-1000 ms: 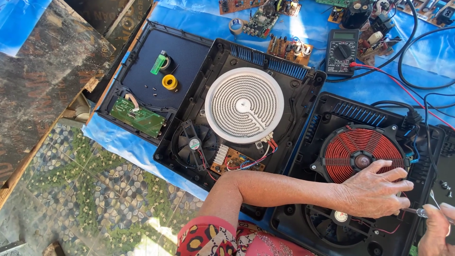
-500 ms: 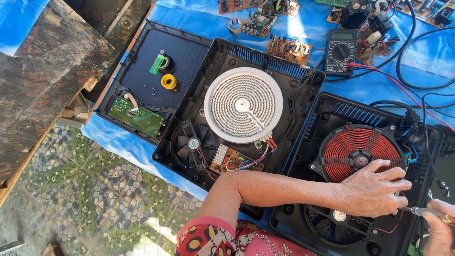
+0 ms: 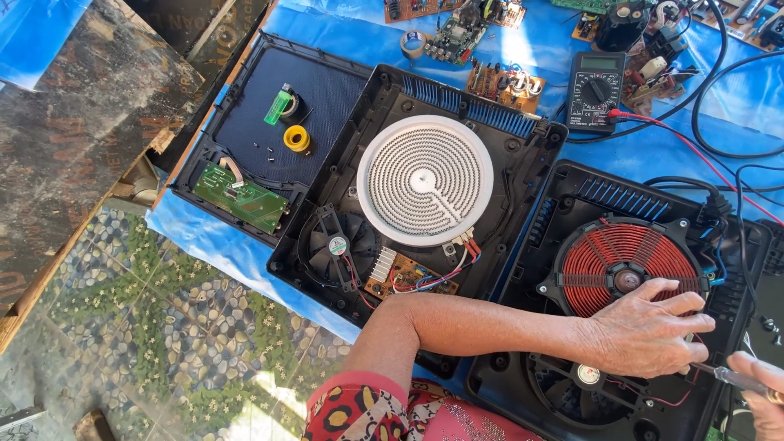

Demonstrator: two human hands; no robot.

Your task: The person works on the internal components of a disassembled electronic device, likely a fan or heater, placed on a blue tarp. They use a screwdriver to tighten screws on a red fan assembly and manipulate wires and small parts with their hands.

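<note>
Left hand [image 3: 645,335] rests spread on red coil [image 3: 625,265]; right hand [image 3: 763,392] grips screwdriver [image 3: 735,378], tip pointing left.

We see hard daylight across the whole bench, brightest toward twelve and one o'clock, where the blue sheet [image 3: 523,61] washes pale with glare and the white coil [image 3: 425,180] nearly blows out. Shadows are short and sharp: our left hand [image 3: 645,331] casts a dark one onto the red coil [image 3: 625,265], and the black casings [image 3: 523,163] lose detail in their recesses. Focus is crisp mid-frame, while our right hand [image 3: 763,392] at four o'clock is cropped and slightly soft.
</note>
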